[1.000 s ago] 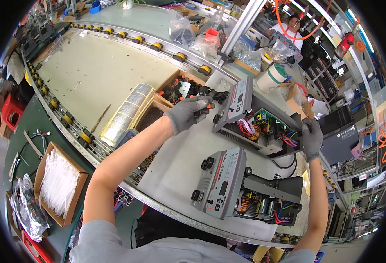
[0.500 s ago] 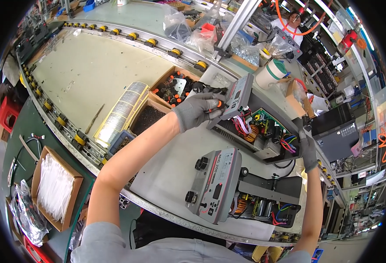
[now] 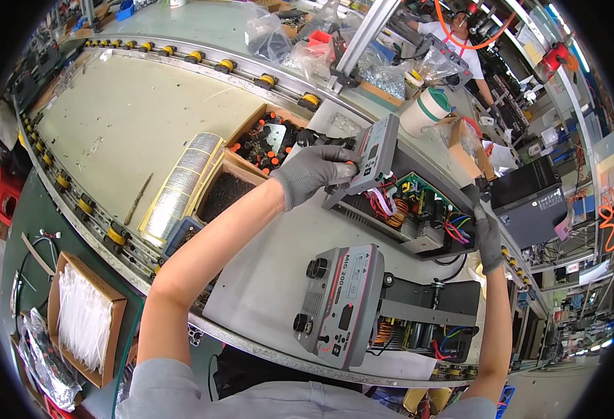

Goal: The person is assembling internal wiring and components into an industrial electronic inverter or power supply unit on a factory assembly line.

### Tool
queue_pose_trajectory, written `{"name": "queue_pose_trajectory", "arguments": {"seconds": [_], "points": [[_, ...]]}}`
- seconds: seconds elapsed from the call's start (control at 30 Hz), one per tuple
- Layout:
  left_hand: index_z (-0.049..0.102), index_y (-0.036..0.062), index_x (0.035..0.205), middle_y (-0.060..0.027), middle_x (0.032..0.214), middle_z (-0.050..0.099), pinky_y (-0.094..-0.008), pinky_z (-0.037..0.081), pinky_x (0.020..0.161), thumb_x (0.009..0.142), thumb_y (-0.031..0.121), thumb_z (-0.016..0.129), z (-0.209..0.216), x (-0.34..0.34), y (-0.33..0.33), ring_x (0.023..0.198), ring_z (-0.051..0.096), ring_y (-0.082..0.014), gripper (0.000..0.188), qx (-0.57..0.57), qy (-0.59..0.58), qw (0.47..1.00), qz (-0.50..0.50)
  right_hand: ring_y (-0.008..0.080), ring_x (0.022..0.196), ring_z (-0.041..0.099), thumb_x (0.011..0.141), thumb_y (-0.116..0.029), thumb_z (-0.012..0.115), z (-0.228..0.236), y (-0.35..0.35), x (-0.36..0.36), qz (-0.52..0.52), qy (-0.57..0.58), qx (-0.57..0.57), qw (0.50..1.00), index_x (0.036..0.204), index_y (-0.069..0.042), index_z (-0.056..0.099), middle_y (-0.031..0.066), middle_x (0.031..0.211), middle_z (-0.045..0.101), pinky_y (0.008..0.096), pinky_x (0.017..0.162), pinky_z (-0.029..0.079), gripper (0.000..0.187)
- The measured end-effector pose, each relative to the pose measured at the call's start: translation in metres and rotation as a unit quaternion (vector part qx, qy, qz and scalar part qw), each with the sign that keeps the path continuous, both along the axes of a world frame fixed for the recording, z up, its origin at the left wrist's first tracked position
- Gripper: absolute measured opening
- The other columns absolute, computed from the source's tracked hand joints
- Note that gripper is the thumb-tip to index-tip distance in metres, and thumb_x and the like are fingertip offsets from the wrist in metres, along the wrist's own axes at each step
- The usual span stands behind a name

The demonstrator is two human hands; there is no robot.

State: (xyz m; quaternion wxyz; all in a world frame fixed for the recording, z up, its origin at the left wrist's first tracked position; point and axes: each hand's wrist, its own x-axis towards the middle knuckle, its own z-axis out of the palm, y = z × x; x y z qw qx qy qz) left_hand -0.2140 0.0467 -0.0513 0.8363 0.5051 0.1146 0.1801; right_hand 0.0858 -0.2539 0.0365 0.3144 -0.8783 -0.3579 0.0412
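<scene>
Two open-topped grey welding machines lie on the work surface. At the far one [image 3: 383, 150], my gloved left hand [image 3: 315, 173] is closed at the front panel, pinching a small black part with an orange tip [image 3: 351, 164] against it. The fingers partly hide this part. My gloved right hand [image 3: 488, 237] grips the rear edge of the same machine. Inside its housing show a circuit board [image 3: 418, 195], copper coils and coloured wires. Closer to me is the second machine [image 3: 342, 307], untouched, with two black round sockets on its front.
Left of the far machine stand a carton of black parts with orange tips [image 3: 268, 140] and a box of small dark pieces [image 3: 230, 188]. A label sheet roll [image 3: 185, 181] lies beside them. Roller tracks [image 3: 115, 234] edge the bench. White cable ties fill a carton [image 3: 87, 318] at left.
My left hand has shifted slightly, its fingers now closer in against the panel. The right hand keeps its grip on the rear edge. Across the bench, another person's arm has come into sight.
</scene>
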Motion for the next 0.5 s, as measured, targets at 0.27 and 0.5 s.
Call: {"name": "queue_pose_trajectory", "arguments": {"seconds": [0.27,0.5], "points": [[0.064,-0.0012,0.120,-0.0052,0.095,0.067,-0.0194,0.046,0.065,0.095,0.012,0.063,-0.002,0.007,0.012,0.080,0.057,-0.0058,0.028,-0.071,0.015,0.997,-0.008,0.0107,0.080,0.047,0.099,-0.045,0.055,0.004,0.003,-0.012,-0.025,0.040,0.023,0.999,0.118,0.005,0.064,0.0018,0.088,0.058,0.0240,0.071,0.041,0.054],[0.067,0.0000,0.105,-0.0049,0.088,0.068,-0.0175,0.043,0.055,0.093,0.019,0.068,0.005,0.007,0.022,0.065,0.054,-0.0048,0.023,-0.004,0.066,0.996,-0.054,0.0090,0.086,0.050,0.100,-0.040,0.054,-0.002,0.002,-0.006,0.028,0.047,0.068,0.996,0.123,0.005,0.062,0.0006,0.097,0.061,0.0230,0.075,0.043,0.051]]}}
